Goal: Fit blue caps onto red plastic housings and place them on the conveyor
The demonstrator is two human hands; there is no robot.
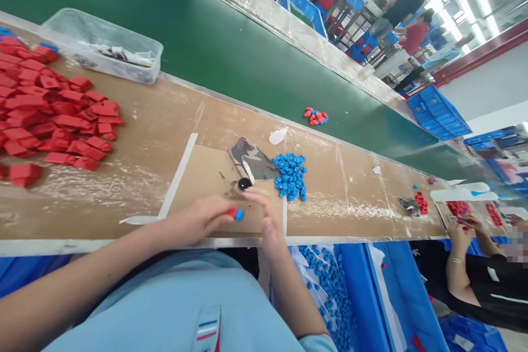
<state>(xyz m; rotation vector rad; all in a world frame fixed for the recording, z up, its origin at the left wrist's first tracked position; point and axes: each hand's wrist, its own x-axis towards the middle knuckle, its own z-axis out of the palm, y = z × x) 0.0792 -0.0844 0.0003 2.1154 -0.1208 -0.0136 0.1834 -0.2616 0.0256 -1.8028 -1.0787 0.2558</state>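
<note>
My left hand [197, 221] is closed on a small red plastic piece [231, 212] that has a blue part [240, 215] at its end, held just above the bench. To its right is my right hand [267, 219], fingers stretched out and apart, with nothing visible in them. Its fingertips are close to a small round pot with a dark inside [244, 183]. A white, thin stick-like tool [248, 170] lies by the pot, on a camouflage cloth [258, 159]. Beside the cloth is a pile of small blue parts [291, 176].
Many red pieces [53, 113] are heaped at left, near a clear plastic tub [105, 47]. A green conveyor belt [231, 60] runs behind, carrying a cluster of red-and-blue pieces [315, 116]. Below the bench stands a blue crate [358, 280]. A co-worker's hands [464, 231] are at right.
</note>
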